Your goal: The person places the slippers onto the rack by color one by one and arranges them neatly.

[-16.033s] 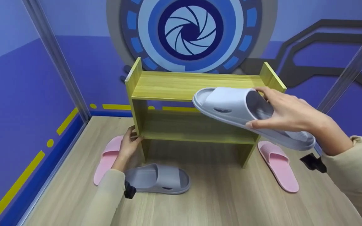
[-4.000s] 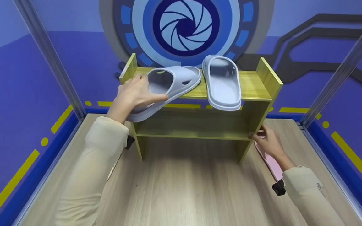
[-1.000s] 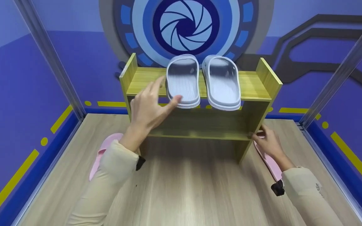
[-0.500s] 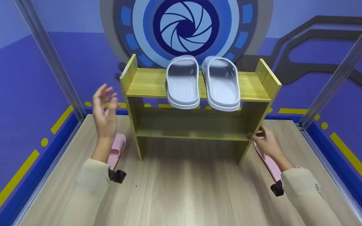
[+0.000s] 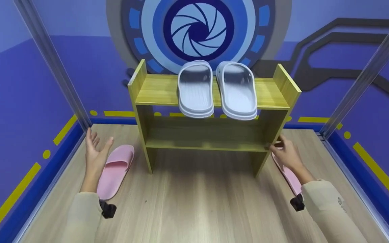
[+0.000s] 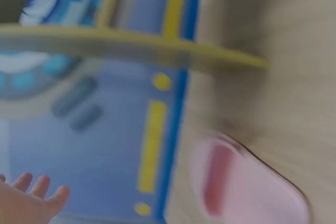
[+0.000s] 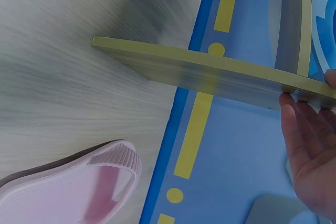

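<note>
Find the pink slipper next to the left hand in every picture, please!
Head: lower left, the pink slipper is right beside the left hand.
Left wrist: at the bottom, right of the middle, blurry and cut off by the edge.
Right wrist: not in it; the other pink slipper is at lower left.
Shared landmark: the yellow rack, partly seen in both wrist views.

Shelf rack [image 5: 204,135]: before back wall [image 5: 79,67]
Top shelf [image 5: 160,89]: slipper pair [image 5: 196,91], side by side
Left slipper [image 5: 115,175]: floor [image 5: 194,206], left of rack
Right slipper [image 5: 291,178]: floor, right of rack, apparently apart
</note>
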Action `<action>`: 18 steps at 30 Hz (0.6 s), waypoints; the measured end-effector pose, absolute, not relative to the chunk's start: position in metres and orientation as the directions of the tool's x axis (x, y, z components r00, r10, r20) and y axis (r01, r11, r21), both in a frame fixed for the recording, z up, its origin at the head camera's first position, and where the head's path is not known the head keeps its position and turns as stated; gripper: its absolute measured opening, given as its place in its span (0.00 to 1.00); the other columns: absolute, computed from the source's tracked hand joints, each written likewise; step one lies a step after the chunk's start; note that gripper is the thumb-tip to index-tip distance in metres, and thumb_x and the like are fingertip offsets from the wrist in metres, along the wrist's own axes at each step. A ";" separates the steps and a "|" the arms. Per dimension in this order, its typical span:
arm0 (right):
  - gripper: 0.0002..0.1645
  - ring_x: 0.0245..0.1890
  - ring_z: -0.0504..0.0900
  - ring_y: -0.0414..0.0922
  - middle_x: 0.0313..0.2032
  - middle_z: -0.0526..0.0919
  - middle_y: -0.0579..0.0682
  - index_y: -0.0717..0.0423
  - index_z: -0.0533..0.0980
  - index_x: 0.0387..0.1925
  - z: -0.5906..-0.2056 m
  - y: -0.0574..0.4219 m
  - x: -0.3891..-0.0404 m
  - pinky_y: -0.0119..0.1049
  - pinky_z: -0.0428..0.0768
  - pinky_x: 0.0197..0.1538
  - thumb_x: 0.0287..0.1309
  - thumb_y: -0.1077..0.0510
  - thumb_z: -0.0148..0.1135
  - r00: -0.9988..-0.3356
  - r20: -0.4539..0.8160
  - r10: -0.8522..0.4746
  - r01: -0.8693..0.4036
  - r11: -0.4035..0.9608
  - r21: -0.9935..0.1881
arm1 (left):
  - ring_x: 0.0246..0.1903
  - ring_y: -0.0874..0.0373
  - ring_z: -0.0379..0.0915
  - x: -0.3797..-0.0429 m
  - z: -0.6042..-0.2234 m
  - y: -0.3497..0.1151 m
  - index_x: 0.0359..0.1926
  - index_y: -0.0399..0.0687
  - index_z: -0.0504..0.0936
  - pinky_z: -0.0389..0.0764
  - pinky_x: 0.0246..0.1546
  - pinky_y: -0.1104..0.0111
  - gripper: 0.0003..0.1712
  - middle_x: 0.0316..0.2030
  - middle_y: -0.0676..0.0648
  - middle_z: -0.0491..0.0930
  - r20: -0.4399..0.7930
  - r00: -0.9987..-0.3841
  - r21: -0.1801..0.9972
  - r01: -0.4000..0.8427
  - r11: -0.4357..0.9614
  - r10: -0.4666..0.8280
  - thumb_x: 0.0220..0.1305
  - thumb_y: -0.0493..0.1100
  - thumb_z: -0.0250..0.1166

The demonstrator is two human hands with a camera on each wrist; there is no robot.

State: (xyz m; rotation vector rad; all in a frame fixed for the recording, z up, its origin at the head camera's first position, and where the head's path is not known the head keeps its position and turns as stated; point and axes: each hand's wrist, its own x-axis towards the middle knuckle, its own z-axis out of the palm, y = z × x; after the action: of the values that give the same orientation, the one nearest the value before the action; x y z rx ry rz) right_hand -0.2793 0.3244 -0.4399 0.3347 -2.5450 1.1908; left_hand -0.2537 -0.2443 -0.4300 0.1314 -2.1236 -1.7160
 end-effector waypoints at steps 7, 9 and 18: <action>0.22 0.38 0.78 0.54 0.42 0.76 0.60 0.62 0.69 0.50 -0.441 0.324 -0.280 0.48 0.75 0.38 0.51 0.62 0.59 -0.914 0.398 -0.076 -0.355 0.622 -0.698 | 0.62 0.39 0.28 -0.246 -0.478 -0.272 0.66 0.50 0.26 0.39 0.57 0.46 0.58 0.65 0.35 0.31 0.020 -0.975 0.854 -0.098 0.511 -0.221 0.53 0.58 0.60; 0.22 0.38 0.78 0.53 0.42 0.76 0.60 0.63 0.69 0.49 -0.441 0.324 -0.280 0.48 0.75 0.38 0.51 0.62 0.60 -0.915 0.396 -0.075 -0.354 0.620 -0.700 | 0.61 0.36 0.25 -0.243 -0.490 -0.277 0.65 0.44 0.24 0.38 0.56 0.44 0.59 0.64 0.31 0.29 -0.035 -0.982 0.806 -0.137 0.576 -0.185 0.53 0.59 0.59; 0.23 0.39 0.77 0.55 0.43 0.76 0.62 0.63 0.68 0.51 -0.440 0.324 -0.279 0.50 0.75 0.38 0.53 0.60 0.59 -0.928 0.366 -0.074 -0.331 0.620 -0.711 | 0.58 0.28 0.28 -0.232 -0.534 -0.284 0.63 0.33 0.24 0.39 0.55 0.42 0.64 0.61 0.24 0.31 -0.146 -0.979 0.735 -0.202 0.647 -0.140 0.50 0.58 0.62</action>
State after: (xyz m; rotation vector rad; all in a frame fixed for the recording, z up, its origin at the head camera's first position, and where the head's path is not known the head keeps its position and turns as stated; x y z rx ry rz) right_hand -0.2787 0.3241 -0.4403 0.3275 -2.5451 1.2070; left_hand -0.2319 -0.2838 -0.5335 0.3040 -2.9194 -1.3183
